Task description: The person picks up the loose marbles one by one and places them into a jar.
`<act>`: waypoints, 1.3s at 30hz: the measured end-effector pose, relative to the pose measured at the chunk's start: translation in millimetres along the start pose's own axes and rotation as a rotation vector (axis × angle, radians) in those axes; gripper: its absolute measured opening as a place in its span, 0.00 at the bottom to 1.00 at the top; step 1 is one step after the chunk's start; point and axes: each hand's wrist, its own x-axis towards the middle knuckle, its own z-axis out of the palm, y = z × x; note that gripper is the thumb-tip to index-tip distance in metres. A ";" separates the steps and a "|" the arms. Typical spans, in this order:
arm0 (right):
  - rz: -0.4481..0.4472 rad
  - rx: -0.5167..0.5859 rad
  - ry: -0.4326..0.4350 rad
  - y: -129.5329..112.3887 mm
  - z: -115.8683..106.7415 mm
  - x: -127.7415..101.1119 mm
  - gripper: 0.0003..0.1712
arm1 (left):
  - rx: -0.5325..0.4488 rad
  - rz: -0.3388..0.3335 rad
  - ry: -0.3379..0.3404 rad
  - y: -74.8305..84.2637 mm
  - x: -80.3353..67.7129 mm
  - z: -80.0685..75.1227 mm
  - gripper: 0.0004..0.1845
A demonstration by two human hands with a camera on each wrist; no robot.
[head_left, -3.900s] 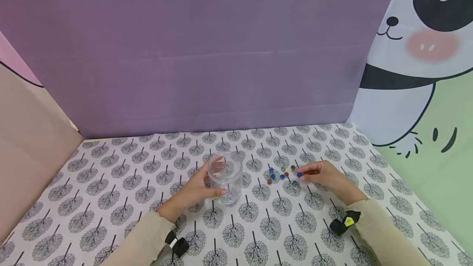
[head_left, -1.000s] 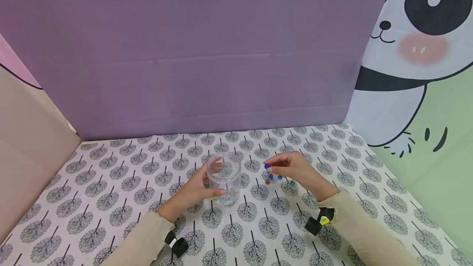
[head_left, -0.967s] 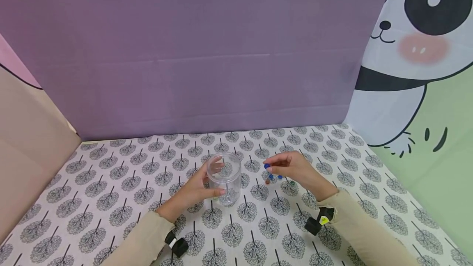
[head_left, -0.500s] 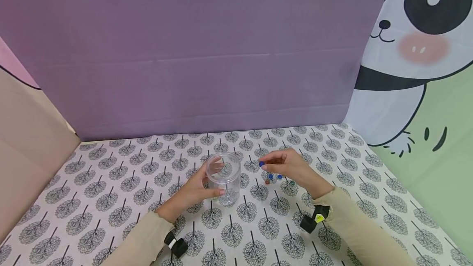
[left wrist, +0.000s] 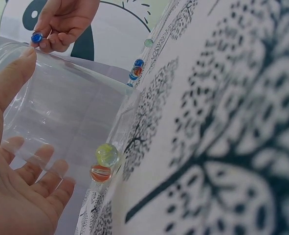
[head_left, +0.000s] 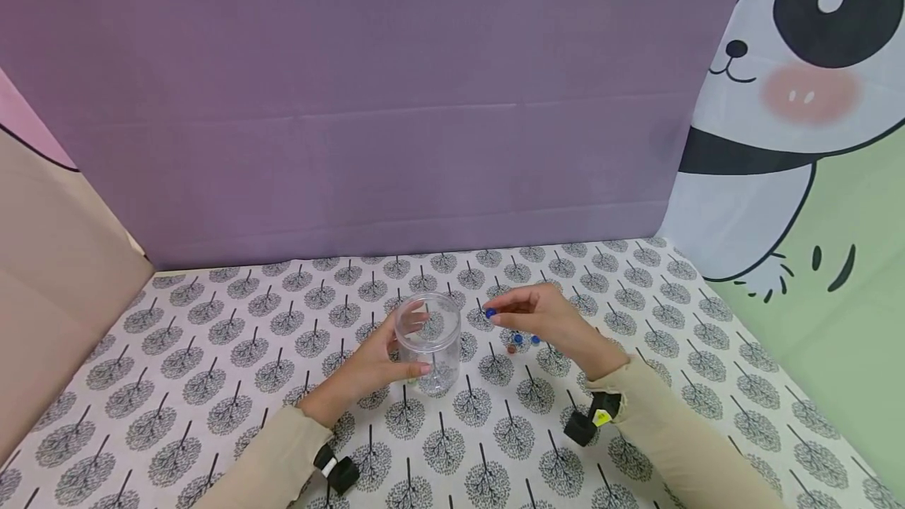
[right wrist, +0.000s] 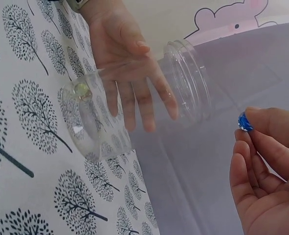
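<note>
In the head view my left hand (head_left: 382, 360) grips a clear plastic jar (head_left: 445, 368) that stands upright, its lidless mouth facing up. The thumb lies on the near side, the fingers on the far side. A yellow-green marble (left wrist: 106, 154) and an orange-streaked marble (left wrist: 100, 173) lie at the jar's base in the left wrist view. My right hand (head_left: 547, 324) pinches a blue marble (head_left: 491, 313) between thumb and fingertips, just right of the jar and near rim height. The right wrist view shows this blue marble (right wrist: 244, 121) apart from the jar's rim (right wrist: 188, 81).
Loose marbles lie on the tree-print cloth below my right hand: a blue marble (head_left: 535, 339) and a reddish one (head_left: 511, 349) among them. A green marble (left wrist: 149, 42) shows in the left wrist view. A purple curtain (head_left: 410, 116) rises behind the table.
My right hand has carried the blue marble leftward from beyond the loose marbles to beside the jar, covering some marbles on the way. The left hand and jar have stayed in place.
</note>
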 end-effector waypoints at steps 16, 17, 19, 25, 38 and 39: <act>-0.024 -0.004 -0.015 -2.0 6.1 6.2 0.17 | 0.008 0.026 0.000 -3.6 -0.4 0.1 0.50; -0.021 0.000 -0.019 -2.2 6.4 6.5 0.17 | 0.007 0.024 0.000 -3.4 -0.5 0.2 0.50; -0.024 0.006 -0.023 -2.8 7.1 7.1 0.16 | 0.001 0.018 0.000 -3.1 -0.5 0.4 0.50; -0.054 -0.001 -0.023 -4.1 8.7 8.9 0.16 | -0.018 0.010 -0.003 -3.0 -0.4 0.0 0.50; -0.065 -0.016 -0.019 -8.0 12.0 11.6 0.18 | -0.003 0.035 -0.014 -2.5 0.2 -1.1 0.49; -0.064 -0.014 -0.019 -8.2 12.1 12.0 0.18 | -0.001 0.037 -0.014 -2.4 0.4 -1.3 0.49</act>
